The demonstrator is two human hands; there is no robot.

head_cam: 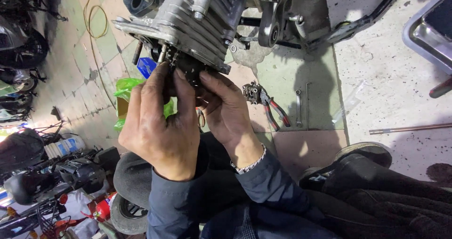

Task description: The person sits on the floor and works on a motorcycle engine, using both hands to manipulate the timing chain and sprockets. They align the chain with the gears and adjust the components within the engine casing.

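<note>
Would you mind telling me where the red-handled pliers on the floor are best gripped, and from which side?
Grip the red-handled pliers by the two handles, coming from above at the end nearer the person. They lie flat on the tiled floor, handles slightly spread toward the person, while the jaws point away, beside a small metal part.

Centre frame: left hand (160, 128) and right hand (230, 111) press together against the dark chain-and-sprocket end (188, 65) of a grey finned engine (197, 17) at upper centre. Right of the hands, red-handled pliers (269, 108) and a small spanner (298, 108) lie on the tiled floor (306, 79). A green bag (126, 89) shows behind the left hand.
</note>
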